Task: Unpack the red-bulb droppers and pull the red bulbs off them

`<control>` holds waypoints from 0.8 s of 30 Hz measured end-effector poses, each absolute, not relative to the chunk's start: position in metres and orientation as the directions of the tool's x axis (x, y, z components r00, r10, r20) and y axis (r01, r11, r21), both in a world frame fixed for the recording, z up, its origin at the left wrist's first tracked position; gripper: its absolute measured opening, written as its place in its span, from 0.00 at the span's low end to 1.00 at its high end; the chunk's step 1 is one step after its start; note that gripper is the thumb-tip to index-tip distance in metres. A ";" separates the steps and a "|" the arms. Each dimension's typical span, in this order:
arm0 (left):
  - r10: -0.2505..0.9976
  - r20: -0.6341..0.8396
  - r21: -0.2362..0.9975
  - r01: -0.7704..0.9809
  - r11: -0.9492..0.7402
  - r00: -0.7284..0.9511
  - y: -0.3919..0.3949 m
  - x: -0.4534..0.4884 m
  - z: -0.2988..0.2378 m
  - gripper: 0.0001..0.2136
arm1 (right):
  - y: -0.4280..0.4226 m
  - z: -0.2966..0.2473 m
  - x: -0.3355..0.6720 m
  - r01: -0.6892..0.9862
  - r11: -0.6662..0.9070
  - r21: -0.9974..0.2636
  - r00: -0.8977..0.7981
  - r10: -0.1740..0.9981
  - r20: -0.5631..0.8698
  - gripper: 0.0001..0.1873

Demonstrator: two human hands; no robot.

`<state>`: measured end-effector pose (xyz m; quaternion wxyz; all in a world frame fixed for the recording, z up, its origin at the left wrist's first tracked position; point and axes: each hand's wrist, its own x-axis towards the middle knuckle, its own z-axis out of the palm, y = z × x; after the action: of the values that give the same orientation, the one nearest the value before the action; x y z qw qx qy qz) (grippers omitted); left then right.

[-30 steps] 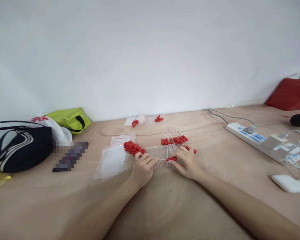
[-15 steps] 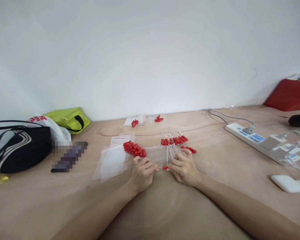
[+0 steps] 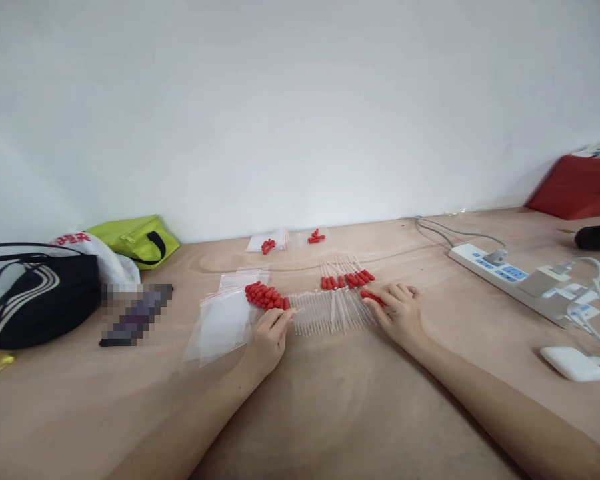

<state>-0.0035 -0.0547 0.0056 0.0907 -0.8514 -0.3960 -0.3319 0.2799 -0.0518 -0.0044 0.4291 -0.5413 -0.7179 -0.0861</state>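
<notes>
My left hand (image 3: 269, 339) is closed in a pinch at the left end of a row of thin clear glass tubes (image 3: 313, 315). A pale thin streak shows at its fingertips; what it holds is not plain. Just beyond it lies a pile of red rubber bulbs (image 3: 265, 295). At the row's right end my right hand (image 3: 401, 313) rests with its fingers spread, its thumb side touching red-bulbed droppers (image 3: 373, 297). Behind the tubes, more droppers with red bulbs (image 3: 353, 279) lie side by side, stems pointing to the wall.
Clear zip bags (image 3: 225, 320) lie left of the pile. Two bags with red bulbs (image 3: 267, 247) are near the wall. A power strip (image 3: 495, 263) with cables and a white charger (image 3: 573, 363) are on the right. A dark bag (image 3: 40, 300) and a lime bag (image 3: 135, 240) stand left.
My hands have moved apart from the red-bulbed piece between them in front of the tubes. The left went left toward the bulbs; the right went right and farther out to the droppers.
</notes>
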 end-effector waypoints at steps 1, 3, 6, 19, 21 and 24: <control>0.628 0.639 0.123 0.747 -0.654 0.444 -0.054 -0.002 0.004 0.14 | -0.049 -0.004 0.281 0.857 0.353 -0.376 0.004 0.725 0.689 0.13; 0.646 0.640 0.127 0.773 -0.622 0.415 -0.050 0.001 0.001 0.17 | -0.043 -0.004 0.284 0.861 0.264 -0.434 0.092 0.759 0.644 0.15; 0.630 0.658 0.094 0.784 -0.614 0.414 -0.044 0.005 0.001 0.18 | -0.038 -0.004 0.291 0.863 0.168 -0.476 0.167 0.795 0.584 0.14; 0.515 0.668 0.006 0.689 -0.725 0.537 -0.041 0.020 0.002 0.10 | -0.037 -0.006 0.295 0.848 0.177 -0.499 0.156 0.818 0.554 0.20; 0.551 0.647 0.081 0.671 -0.737 0.527 -0.044 0.021 0.004 0.08 | -0.036 -0.007 0.295 0.849 0.197 -0.491 0.132 0.820 0.556 0.19; 0.599 0.599 0.152 0.659 -0.737 0.532 -0.046 0.020 0.007 0.13 | -0.036 -0.008 0.295 0.861 0.203 -0.466 0.102 0.829 0.550 0.20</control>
<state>0.0201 -0.0459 0.0065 0.0463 -0.8739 -0.3600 -0.3235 0.2951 -0.0362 -0.0081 0.3909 -0.6310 -0.6698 -0.0205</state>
